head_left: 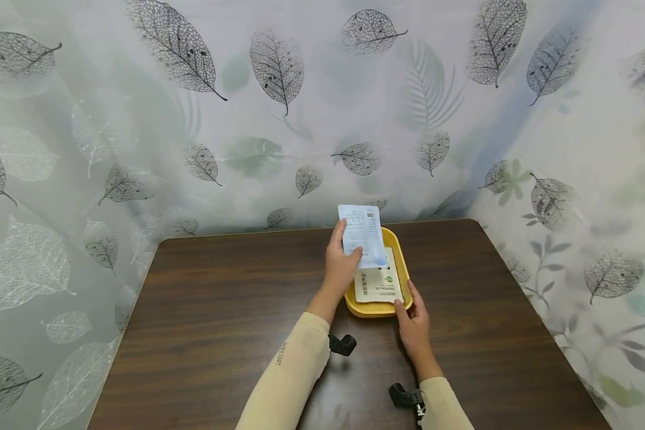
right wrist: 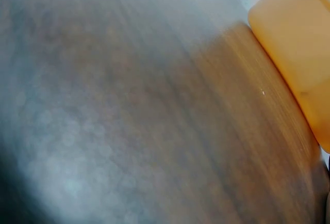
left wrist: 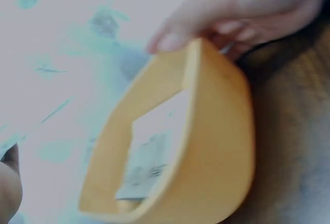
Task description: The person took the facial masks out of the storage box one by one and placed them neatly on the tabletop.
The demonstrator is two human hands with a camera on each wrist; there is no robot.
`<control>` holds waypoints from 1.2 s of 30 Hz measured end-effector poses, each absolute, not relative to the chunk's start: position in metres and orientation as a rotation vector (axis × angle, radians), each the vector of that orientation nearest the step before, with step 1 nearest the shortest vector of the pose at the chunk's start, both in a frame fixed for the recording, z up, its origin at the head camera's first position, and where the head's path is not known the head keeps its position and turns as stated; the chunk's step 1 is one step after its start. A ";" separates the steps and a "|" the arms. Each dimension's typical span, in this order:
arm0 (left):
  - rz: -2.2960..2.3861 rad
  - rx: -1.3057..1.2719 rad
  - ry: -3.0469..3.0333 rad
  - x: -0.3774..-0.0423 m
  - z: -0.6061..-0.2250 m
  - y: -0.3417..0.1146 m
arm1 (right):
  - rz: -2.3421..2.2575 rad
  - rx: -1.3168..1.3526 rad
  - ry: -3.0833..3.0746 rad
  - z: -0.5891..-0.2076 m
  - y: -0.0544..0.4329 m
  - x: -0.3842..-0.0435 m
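Observation:
My left hand (head_left: 340,266) pinches a flat, pale blue sachet (head_left: 364,233) printed with small text and a barcode, thumb on its near face. It is held over the far part of a yellow plastic tray (head_left: 405,275). Inside that tray lies a cream sachet (head_left: 378,288) with green and dark print, partly covered by the blue one in the head view. My right hand (head_left: 415,325) grips the tray's near right corner. In the left wrist view, the right thumb (left wrist: 172,41) hooks over the rim, with other fingers outside the wall.
The tray stands on a dark brown wooden table (head_left: 231,298), towards its far edge. Behind and to the right hangs a leaf-patterned sheet (head_left: 312,137). Black wrist cameras are strapped on both forearms, the left one (head_left: 344,345) near the tray's front.

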State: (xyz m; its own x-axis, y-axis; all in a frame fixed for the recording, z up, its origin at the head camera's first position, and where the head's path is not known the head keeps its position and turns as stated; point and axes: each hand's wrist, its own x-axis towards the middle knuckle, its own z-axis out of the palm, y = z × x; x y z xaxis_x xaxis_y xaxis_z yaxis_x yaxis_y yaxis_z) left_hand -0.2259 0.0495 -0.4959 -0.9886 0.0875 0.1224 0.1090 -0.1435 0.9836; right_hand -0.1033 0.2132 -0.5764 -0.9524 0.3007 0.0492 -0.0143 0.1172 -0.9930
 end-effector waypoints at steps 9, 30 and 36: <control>-2.455 -0.153 -1.846 -0.237 -0.481 0.007 | 1.924 -0.288 -2.159 -0.574 0.212 -0.102; -2.505 0.210 -1.729 -0.242 -0.574 -0.061 | 1.903 -0.305 -2.175 -0.572 0.213 -0.101; -2.017 0.116 -2.295 -0.236 -0.593 -0.067 | 1.903 -0.319 -2.180 -0.588 0.218 -0.107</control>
